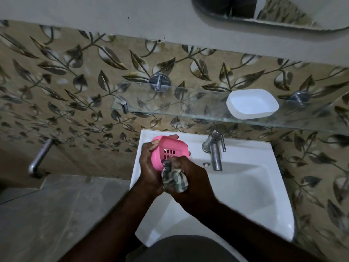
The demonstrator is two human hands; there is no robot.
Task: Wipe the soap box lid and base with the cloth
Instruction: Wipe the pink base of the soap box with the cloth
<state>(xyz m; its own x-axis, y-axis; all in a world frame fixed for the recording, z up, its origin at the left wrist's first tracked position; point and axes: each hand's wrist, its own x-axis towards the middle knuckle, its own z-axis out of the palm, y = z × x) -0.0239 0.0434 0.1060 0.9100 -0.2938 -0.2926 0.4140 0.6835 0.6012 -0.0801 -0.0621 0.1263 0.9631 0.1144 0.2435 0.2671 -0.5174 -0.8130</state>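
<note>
My left hand (pixel 149 167) grips the pink soap box base (pixel 168 150), tilted on its side over the sink's back left corner, its slotted bottom facing me. My right hand (pixel 190 178) holds a bunched checked cloth (pixel 174 178) and presses it against the lower edge of the pink base. The white soap box lid (pixel 252 104) lies hollow side up on the glass shelf, apart from both hands.
A white sink (pixel 245 186) lies below my hands, with a steel tap (pixel 215 150) at its back. The glass shelf (pixel 170 103) hangs on steel brackets on the leaf-patterned tiled wall. A steel pipe (pixel 40 156) sticks out at the left. A mirror (pixel 264 12) hangs at the top right.
</note>
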